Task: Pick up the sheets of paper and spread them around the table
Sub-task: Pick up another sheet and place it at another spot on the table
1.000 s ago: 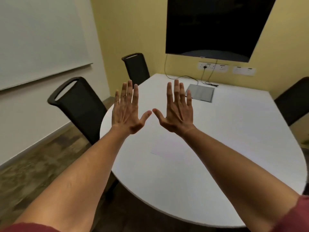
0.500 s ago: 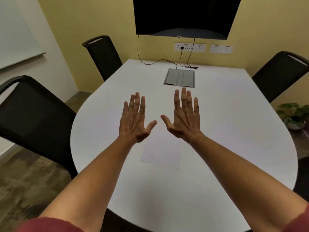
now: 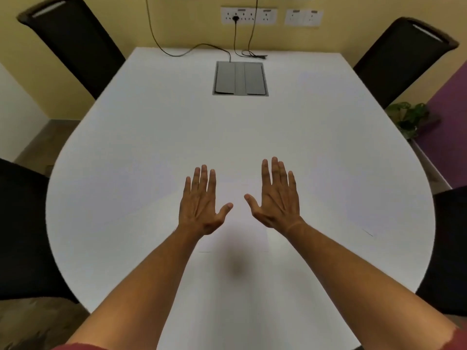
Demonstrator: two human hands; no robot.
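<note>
White sheets of paper (image 3: 235,236) lie flat on the white table (image 3: 126,173), hard to tell from its surface; only faint edges show between my wrists. My left hand (image 3: 201,205) hovers over the paper's left part, fingers straight and spread, holding nothing. My right hand (image 3: 276,200) hovers over the paper's right part in the same way, palm down and empty. Whether it is one sheet or a stack cannot be told.
A grey cable hatch (image 3: 240,78) is set into the table's far end, with black cords (image 3: 202,48) running to wall sockets (image 3: 249,15). Black chairs stand at far left (image 3: 75,44), far right (image 3: 401,56), near left (image 3: 22,228) and near right (image 3: 447,248). A potted plant (image 3: 408,118) sits at right.
My view has swung right and tilted down over the table, centring it. Both hands stayed spread and empty and now sit lower, over the paper.
</note>
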